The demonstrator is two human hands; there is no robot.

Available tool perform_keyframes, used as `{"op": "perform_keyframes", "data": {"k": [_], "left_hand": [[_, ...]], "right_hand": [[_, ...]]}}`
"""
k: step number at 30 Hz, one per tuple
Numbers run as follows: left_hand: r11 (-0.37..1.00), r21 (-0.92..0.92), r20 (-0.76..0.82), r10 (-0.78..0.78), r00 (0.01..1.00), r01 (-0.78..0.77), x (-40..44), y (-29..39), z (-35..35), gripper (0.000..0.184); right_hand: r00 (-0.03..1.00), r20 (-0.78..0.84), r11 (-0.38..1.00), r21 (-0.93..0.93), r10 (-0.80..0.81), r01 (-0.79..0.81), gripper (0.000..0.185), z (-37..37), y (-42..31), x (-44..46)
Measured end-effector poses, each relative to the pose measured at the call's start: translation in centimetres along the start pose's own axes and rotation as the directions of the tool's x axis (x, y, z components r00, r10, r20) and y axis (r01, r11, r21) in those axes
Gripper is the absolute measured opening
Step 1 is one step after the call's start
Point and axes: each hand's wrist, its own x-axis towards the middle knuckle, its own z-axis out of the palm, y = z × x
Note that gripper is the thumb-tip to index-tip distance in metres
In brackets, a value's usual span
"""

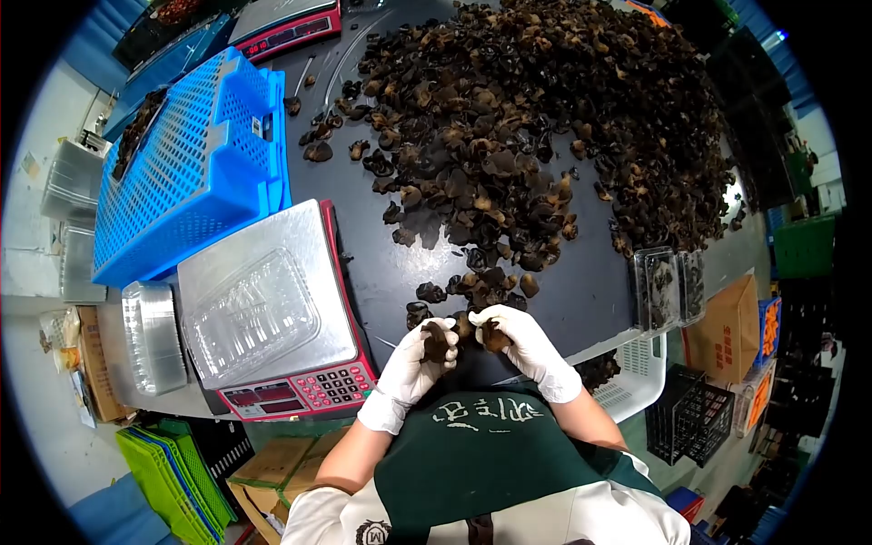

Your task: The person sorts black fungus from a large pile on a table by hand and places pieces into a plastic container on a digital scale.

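Observation:
Both my hands wear white gloves at the table's near edge. My left hand (422,359) is closed around a dark brown mushroom piece (435,343). Close beside it, my right hand (522,341) pinches another brown mushroom piece (494,337). A few loose pieces (490,286) lie just beyond my fingers, and a large heap of dark mushrooms (509,118) spreads over the far part of the dark table (581,291). To the left, a clear plastic tray (259,313) rests on the metal plate of a red scale (336,386).
Blue crates (195,173) stand at the left, near stacked clear trays (153,336). Another red scale (291,38) is at the back left. Clear containers (658,289) sit at the right edge, above a white basket (636,377). A cardboard box (727,331) stands farther right.

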Motion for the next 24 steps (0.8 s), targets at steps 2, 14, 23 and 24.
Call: {"op": "perform_keyframes", "data": {"k": [2,14,23,24], "left_hand": [[0.994,-0.095,0.093,-0.045,0.995,0.054,0.0,-0.2,-0.2,0.026],[0.845,0.492,-0.185,0.337,0.923,-0.210,-0.5,1.0,-0.1,0.006],[-0.523,0.852,0.359,0.611,0.705,0.019,3.8,2.0,0.7,0.040],[-0.523,0.852,0.348,0.605,0.716,0.028,4.1,1.9,0.5,0.032]], "right_hand": [[0.997,-0.036,0.997,-0.042,0.070,-0.071,0.025,0.3,-0.6,-0.2],[0.976,-0.089,0.557,-0.809,0.198,-0.187,0.023,-3.6,-6.2,-2.6],[0.725,0.326,-0.235,-0.945,-0.606,0.229,0.032,-1.2,-0.5,5.4],[0.796,0.315,-0.267,-0.943,-0.517,0.200,0.032,-1.5,0.1,5.6]]}}
